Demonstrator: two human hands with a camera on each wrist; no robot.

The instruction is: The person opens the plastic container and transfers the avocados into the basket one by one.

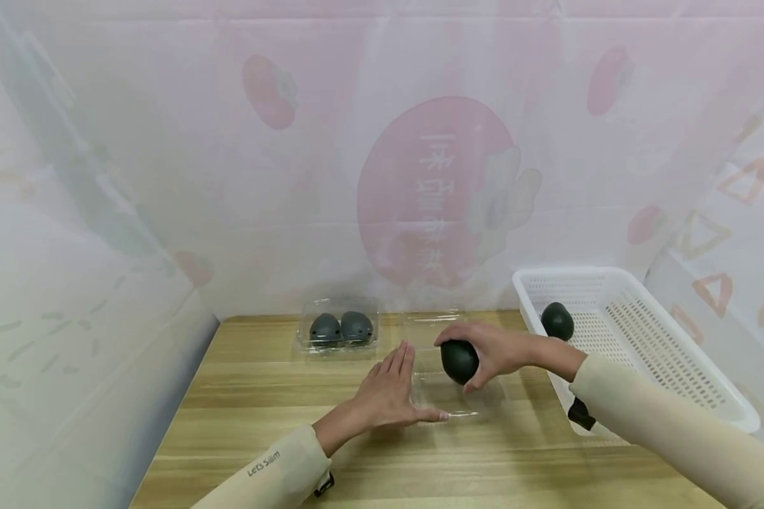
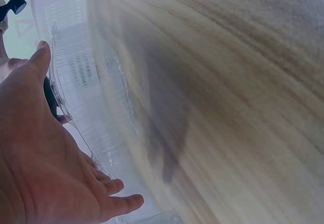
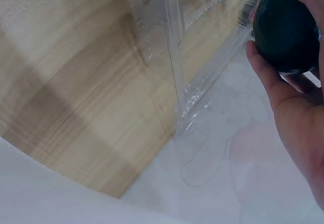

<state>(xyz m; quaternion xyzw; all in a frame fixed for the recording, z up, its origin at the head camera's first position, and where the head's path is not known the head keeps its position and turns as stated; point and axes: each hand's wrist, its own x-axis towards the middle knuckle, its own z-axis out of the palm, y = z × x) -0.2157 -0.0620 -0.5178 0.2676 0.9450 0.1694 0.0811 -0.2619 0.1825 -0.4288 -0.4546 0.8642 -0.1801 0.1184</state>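
My right hand [image 1: 493, 348] grips a dark green avocado [image 1: 460, 362] between thumb and fingers, above a clear plastic clamshell box [image 1: 448, 406] with its lid raised at the back. The right wrist view also shows the avocado [image 3: 286, 30] in the fingers, beside the transparent plastic. At the box's left side is my left hand [image 1: 385, 392], fingers extended and thumb spread along the front. In the left wrist view, the left hand [image 2: 50, 148] has nothing in its grasp and lies close against the clear box [image 2: 93, 102]; whether it touches is hard to tell.
A second clear box [image 1: 337, 350] stands at the back left, with two dark avocados [image 1: 356, 327] inside. On the right, a white perforated basket [image 1: 637, 339] contains another avocado [image 1: 557, 322]. A printed cloth [image 1: 293, 177] hangs behind the wooden table [image 1: 242, 396].
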